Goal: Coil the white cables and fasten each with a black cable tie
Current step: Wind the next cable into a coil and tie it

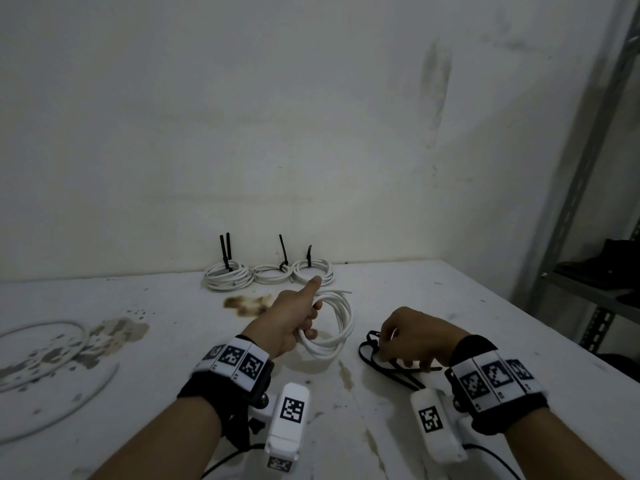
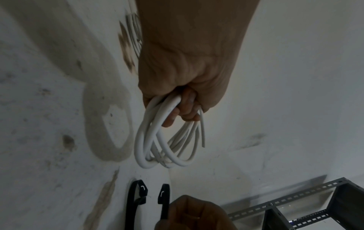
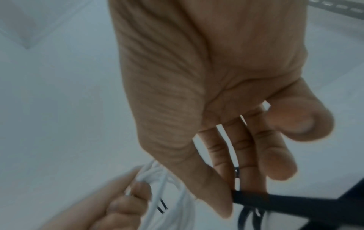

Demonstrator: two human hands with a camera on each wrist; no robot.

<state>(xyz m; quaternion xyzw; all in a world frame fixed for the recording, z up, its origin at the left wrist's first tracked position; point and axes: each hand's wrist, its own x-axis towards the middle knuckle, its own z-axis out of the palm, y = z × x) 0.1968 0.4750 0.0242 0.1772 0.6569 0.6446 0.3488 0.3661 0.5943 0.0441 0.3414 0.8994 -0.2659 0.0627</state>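
My left hand (image 1: 289,318) grips a loose coil of round white plastic cable (image 1: 332,327). My fingers (image 2: 187,107) curl around one side of the coil, and my pointer finger sticks out straight toward the wall. The rest of the coil hangs out to the right of my fist, just over the dirty white table top (image 1: 173,358). One cut end of the cable pokes out at the top of the coil.

My right hand (image 1: 414,336) is down on a small pile of thin black plastic cable ties (image 1: 372,351). In the right wrist view my fingers (image 3: 222,171) reach down onto one flat black tie (image 3: 254,198), which passes under them. The fingers bend around it, but the picture is blurry, so I cannot tell if I am really pinching it or only touching it. The pile lies on the table just to the right of the coil I am holding.

At the back of the table, near the wall, three more coils of white cable (image 1: 268,273) lie in a row, side by side. Each one has a black tie around it, with the tie's tail sticking up.

A gray metal shelf rack (image 1: 588,188) stands to the right of the table.
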